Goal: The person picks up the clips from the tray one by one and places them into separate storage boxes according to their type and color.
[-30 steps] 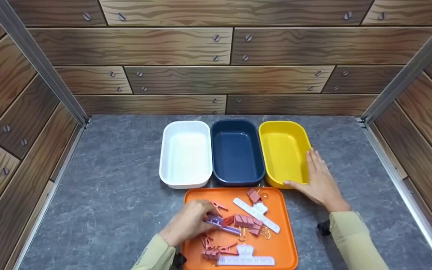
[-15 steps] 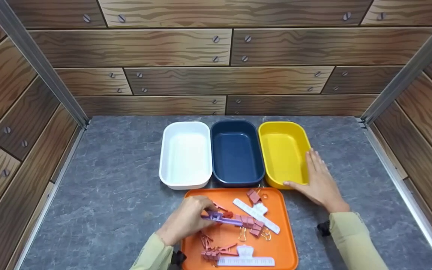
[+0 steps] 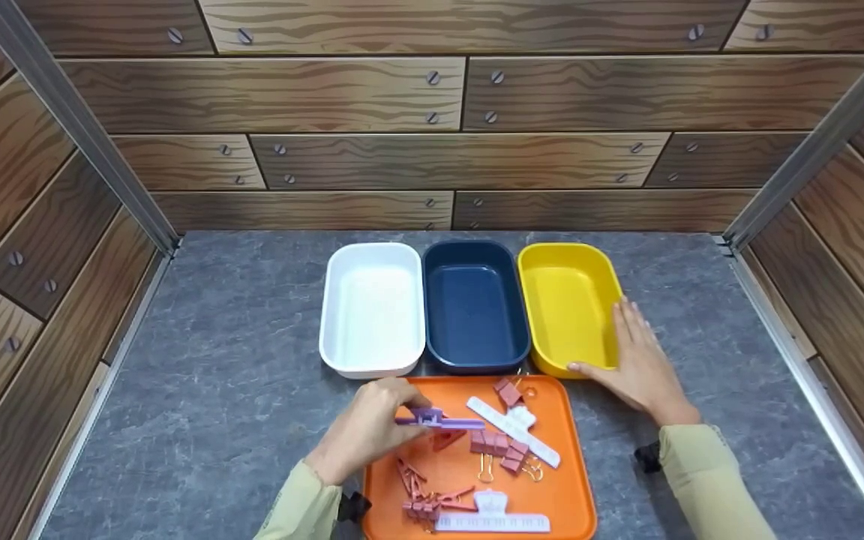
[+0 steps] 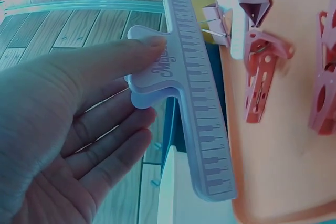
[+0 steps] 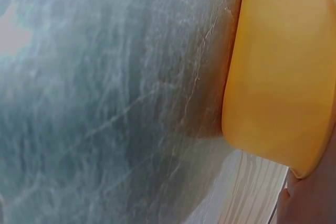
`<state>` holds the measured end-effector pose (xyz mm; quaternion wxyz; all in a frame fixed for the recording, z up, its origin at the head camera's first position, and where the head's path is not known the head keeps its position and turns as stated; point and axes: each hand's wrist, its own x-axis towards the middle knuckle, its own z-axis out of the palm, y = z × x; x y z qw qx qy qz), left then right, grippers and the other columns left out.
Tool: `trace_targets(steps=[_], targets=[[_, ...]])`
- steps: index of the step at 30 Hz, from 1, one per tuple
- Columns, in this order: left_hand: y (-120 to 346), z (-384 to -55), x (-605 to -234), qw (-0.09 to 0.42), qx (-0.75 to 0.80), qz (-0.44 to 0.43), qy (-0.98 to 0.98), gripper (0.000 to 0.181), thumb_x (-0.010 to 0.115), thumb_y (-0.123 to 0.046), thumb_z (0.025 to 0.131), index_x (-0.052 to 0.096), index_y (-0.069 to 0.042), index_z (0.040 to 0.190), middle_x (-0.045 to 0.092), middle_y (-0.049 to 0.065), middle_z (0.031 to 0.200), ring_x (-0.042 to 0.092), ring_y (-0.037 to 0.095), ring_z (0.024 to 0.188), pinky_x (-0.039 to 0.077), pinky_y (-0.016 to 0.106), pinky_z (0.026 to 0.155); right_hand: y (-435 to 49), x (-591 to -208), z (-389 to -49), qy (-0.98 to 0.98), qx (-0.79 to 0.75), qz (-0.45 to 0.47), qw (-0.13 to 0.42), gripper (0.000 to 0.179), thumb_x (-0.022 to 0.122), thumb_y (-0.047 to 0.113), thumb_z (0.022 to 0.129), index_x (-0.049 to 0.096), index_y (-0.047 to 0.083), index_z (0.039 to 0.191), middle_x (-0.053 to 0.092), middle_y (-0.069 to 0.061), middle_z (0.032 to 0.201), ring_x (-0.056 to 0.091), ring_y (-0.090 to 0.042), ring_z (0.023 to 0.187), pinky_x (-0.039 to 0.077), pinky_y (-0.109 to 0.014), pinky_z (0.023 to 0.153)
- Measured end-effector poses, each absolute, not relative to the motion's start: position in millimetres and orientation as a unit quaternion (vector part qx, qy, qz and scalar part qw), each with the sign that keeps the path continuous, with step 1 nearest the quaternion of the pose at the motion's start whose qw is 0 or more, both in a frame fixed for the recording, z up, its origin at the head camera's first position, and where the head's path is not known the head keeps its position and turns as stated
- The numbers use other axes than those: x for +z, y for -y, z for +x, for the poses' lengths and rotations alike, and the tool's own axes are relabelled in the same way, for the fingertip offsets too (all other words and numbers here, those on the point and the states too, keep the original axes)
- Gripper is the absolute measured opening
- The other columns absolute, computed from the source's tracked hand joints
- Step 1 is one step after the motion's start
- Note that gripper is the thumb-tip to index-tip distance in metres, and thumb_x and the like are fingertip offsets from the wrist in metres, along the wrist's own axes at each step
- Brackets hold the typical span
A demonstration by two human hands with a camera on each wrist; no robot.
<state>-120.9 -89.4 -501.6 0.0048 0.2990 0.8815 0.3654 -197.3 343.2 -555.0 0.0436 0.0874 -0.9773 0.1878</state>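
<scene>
My left hand [image 3: 361, 429] pinches a purple sheet-music clip [image 3: 453, 424] by its handles, thumb on one side and fingers on the other. In the left wrist view the clip [image 4: 202, 103] shows piano keys printed along its long bar, and it is held above the orange tray [image 3: 574, 465]. Below it lie pink binder clips [image 3: 489, 442], red-pink clothespins [image 3: 411, 478] and two pale piano-key clips, one slanted [image 3: 488, 415] and one near the front [image 3: 492, 523]. My right hand [image 3: 642, 379] rests with straight fingers against the near right corner of the yellow bin [image 3: 571, 300].
A white bin [image 3: 372, 307] and a dark blue bin [image 3: 475, 315] stand left of the yellow one, side by side behind the tray. Grey marbled tabletop [image 3: 214, 390] surrounds them. Wood-patterned walls [image 3: 357, 94] enclose the back and sides.
My left hand has raised the purple clip off the pile and moved it slightly back, turning its bar level. Red clothespins beneath it now show more. The right hand stays put.
</scene>
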Motion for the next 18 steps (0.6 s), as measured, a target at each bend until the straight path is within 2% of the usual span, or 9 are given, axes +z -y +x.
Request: trace_targets(steps=[7,18], targets=[[91.8,-125.5,-499.6,-0.064,0.365,0.309,-0.876,0.02,0.089,-0.016,0.081,0.077,-0.01,0.097,0.069,-0.005,0.094,0.064,0.01,0.088,0.058,0.025,0.078,-343.2,-554.8,-197.2,0.977,0.189,0.089,0.045,0.126,0.067,0.074,0.082,0.009,-0.006,0.16,0.006,-0.028,0.166,0.009,-0.046,0.151,0.015,-0.067,0.117],[97.8,-132.8,-490.3,-0.112,0.387,0.276,-0.873,0.02,0.088,-0.015,0.082,0.077,-0.011,0.098,0.068,-0.004,0.097,0.064,0.01,0.09,0.059,0.03,0.079,-343.6,-555.0,-196.8,0.977,0.189,0.088,0.041,0.126,0.066,0.075,0.083,0.009,-0.006,0.16,0.004,-0.027,0.166,0.007,-0.044,0.152,0.014,-0.067,0.117]])
